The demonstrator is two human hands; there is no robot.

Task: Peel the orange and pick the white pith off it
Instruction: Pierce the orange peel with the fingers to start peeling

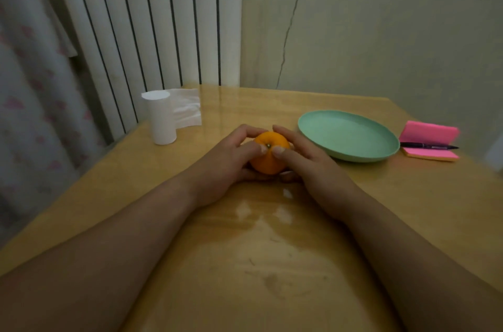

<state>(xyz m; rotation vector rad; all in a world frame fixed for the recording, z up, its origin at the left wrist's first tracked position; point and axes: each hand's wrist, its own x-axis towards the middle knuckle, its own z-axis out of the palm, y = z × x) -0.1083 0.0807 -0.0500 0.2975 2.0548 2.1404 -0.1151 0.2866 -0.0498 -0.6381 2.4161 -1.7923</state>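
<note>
Both hands, left (226,160) and right (304,157), clasp the round, unpeeled orange fruit (269,153), thumbs at its stem; hard digging there may burst juice onto the glossy wooden worktop (272,263).

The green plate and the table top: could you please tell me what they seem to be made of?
The green plate looks like matte plastic, possibly a fibre blend: even pastel colour, no glare. The table top looks like varnished wood or laminate: grain under glossy reflections.
</note>
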